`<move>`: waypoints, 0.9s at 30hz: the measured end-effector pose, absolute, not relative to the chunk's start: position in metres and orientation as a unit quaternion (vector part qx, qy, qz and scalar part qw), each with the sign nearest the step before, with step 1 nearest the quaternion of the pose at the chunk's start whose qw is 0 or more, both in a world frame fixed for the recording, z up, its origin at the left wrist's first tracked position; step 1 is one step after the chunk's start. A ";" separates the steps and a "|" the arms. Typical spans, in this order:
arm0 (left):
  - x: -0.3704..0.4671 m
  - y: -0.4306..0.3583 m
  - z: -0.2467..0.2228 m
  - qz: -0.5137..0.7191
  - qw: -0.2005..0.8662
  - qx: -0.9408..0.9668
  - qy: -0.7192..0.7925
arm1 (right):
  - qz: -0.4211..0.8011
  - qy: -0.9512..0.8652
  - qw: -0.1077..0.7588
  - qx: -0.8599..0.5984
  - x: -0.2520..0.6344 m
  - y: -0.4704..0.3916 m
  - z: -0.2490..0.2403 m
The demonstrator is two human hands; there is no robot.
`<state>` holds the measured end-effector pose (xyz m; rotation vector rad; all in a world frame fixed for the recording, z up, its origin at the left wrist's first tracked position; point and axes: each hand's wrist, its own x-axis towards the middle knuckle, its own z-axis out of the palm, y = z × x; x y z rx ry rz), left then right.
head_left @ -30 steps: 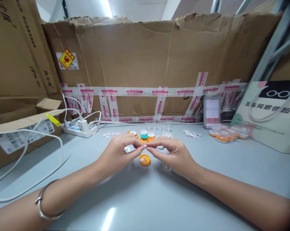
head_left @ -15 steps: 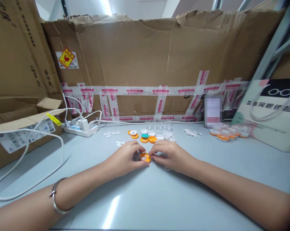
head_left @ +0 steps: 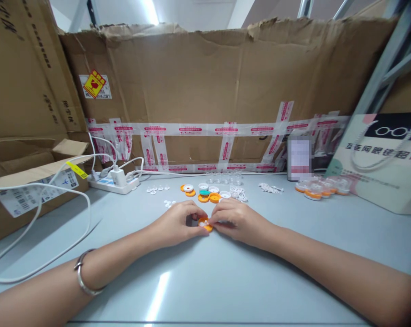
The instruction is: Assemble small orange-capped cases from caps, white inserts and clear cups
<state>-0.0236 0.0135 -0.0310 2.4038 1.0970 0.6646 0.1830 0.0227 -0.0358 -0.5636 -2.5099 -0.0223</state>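
A small round orange cup (head_left: 208, 227) with white parts inside sits on the table between my hands. My left hand (head_left: 181, 222) grips its left side between thumb and fingers. My right hand (head_left: 238, 220) is closed in a pinch, its fingertips over the cup's right part at the white pieces. What those fingertips hold, if anything, is too small and covered to make out. Just beyond my hands lie orange cups (head_left: 214, 197), white cups (head_left: 203, 186) and a teal piece (head_left: 204, 192).
Small white discs (head_left: 153, 190) lie at the left, clear round covers (head_left: 224, 177) and white spoked pieces (head_left: 238, 194) behind. Finished-looking orange and clear cases (head_left: 323, 187) stand right, near a phone (head_left: 299, 158) and paper bag (head_left: 383, 163). A power strip (head_left: 118, 184) and white cable (head_left: 88, 213) occupy the left.
My right hand has shifted slightly left, bringing its fingertips further over the orange cup. A white spoked piece seen under the right hand earlier is now hidden. My left hand keeps its hold.
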 end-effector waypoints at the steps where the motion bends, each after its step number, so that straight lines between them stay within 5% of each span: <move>1: -0.024 0.014 -0.031 0.240 0.209 0.863 0.393 | -0.006 -0.937 0.279 -0.210 0.183 0.023 -0.036; 16: -0.024 0.013 -0.030 0.237 0.226 0.860 0.390 | 0.092 -0.931 0.256 -0.243 0.183 0.018 -0.030; 20: -0.024 0.011 -0.027 0.235 0.232 0.860 0.388 | 0.155 -0.883 0.323 -0.304 0.190 0.019 -0.013; 23: -0.026 0.009 -0.025 0.228 0.240 0.865 0.377 | 0.138 -0.828 0.374 -0.393 0.202 0.026 -0.002; 27: -0.029 0.008 -0.025 0.220 0.247 0.873 0.359 | 0.085 -0.834 0.319 -0.442 0.216 0.041 -0.004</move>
